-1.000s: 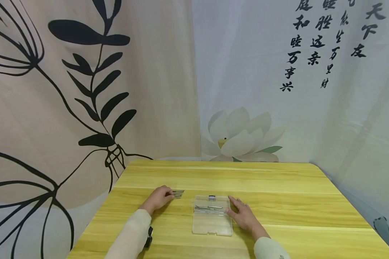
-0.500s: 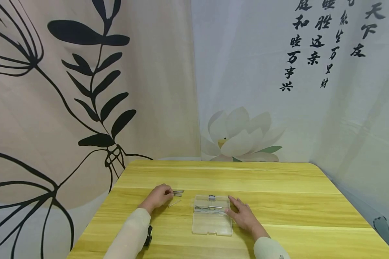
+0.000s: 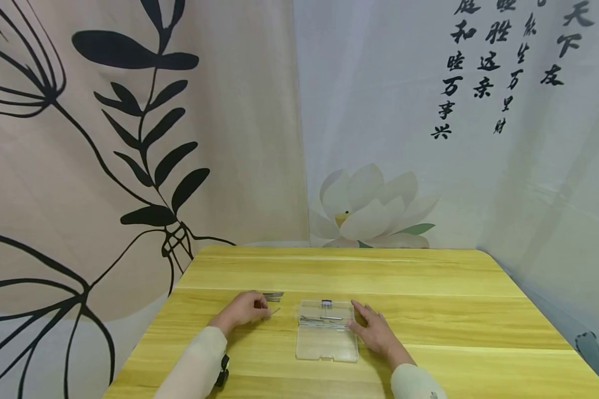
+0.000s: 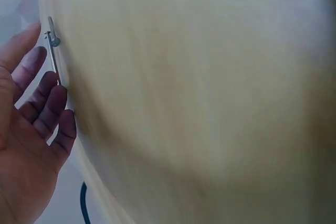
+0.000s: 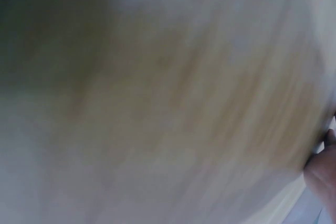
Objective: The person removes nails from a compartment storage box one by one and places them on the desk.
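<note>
The nail (image 3: 275, 311) was at the tips of my left grip (image 3: 240, 310), to the left of the open clear box (image 3: 326, 344); I could not tell whether I had it pinched or only touched it. More nails (image 3: 274, 296) lay side by side on the desk (image 3: 429, 277), left of the box. My right grip (image 3: 376, 331) rested wide at the box's right edge; thin metal pieces (image 3: 331, 318) lay in its far half
</note>
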The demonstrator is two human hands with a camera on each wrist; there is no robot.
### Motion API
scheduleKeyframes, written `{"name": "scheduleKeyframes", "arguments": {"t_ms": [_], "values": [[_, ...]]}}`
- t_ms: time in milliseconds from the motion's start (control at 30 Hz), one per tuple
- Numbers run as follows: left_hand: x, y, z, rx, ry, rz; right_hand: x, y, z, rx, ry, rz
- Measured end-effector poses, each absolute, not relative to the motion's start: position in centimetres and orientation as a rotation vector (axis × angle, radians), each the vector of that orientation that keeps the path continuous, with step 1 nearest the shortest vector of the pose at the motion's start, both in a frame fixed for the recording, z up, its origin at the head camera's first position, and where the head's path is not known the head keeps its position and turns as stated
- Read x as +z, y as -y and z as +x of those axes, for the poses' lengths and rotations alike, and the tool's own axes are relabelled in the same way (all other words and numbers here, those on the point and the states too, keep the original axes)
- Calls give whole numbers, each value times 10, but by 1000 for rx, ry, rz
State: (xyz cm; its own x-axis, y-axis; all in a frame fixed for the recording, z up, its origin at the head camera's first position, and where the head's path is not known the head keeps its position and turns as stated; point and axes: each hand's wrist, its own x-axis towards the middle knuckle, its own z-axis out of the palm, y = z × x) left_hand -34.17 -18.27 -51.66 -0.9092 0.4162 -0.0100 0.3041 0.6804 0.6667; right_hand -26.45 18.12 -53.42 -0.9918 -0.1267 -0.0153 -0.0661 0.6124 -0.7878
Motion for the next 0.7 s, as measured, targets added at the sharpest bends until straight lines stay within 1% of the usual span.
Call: {"name": "scheduleKeyframes", "arguments": {"t_ms": [367,700], "values": [[-518,190,-337,941,-2763,629,-535,-181,-266,-1328,-2775,-176],[-519,192,-346,871,-2867,624,-534,-182,-265,-1343,-2765,-202]]}}
